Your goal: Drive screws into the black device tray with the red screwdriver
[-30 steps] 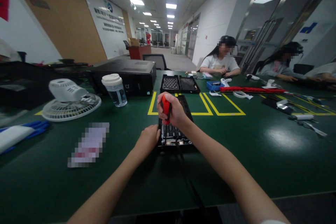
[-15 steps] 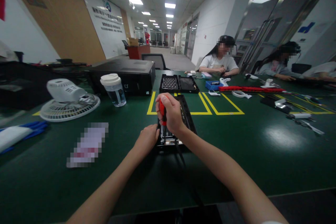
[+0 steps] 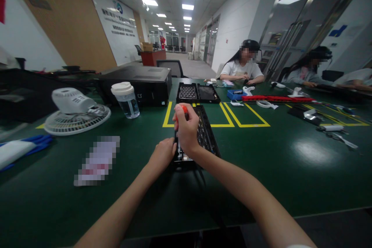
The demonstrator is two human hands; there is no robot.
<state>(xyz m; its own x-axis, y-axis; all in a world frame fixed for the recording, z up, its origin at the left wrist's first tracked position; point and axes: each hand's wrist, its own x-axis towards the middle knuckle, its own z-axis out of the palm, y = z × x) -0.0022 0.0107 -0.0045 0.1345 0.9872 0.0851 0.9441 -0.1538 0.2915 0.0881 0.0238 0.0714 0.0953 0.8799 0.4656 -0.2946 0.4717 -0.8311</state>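
Observation:
My right hand (image 3: pixel 188 131) is closed round the red handle of a screwdriver (image 3: pixel 184 108), held upright over a black case (image 3: pixel 211 135). Its tip is hidden behind my hand. The case lies lengthwise in front of me, with rows of small round metallic parts inside and a strip of light-coloured pieces near its front end. At the case's left edge, my left hand (image 3: pixel 163 155) grips the wall, its fingers bent and partly out of sight. A dark cable or strap hangs from the front end.
A second open black case (image 3: pixel 207 92) lies behind. To the left are a white fan (image 3: pixel 76 110), a lidded cup (image 3: pixel 126 100), a black box (image 3: pixel 139 85) and blue gloves (image 3: pixel 40 141). A blue tray (image 3: pixel 236 95) and red strip (image 3: pixel 276 98) lie right; people sit beyond.
My right hand has turned on the screwdriver, so less of the red handle shows. The front end of the case is more covered by that hand. My left hand stays put.

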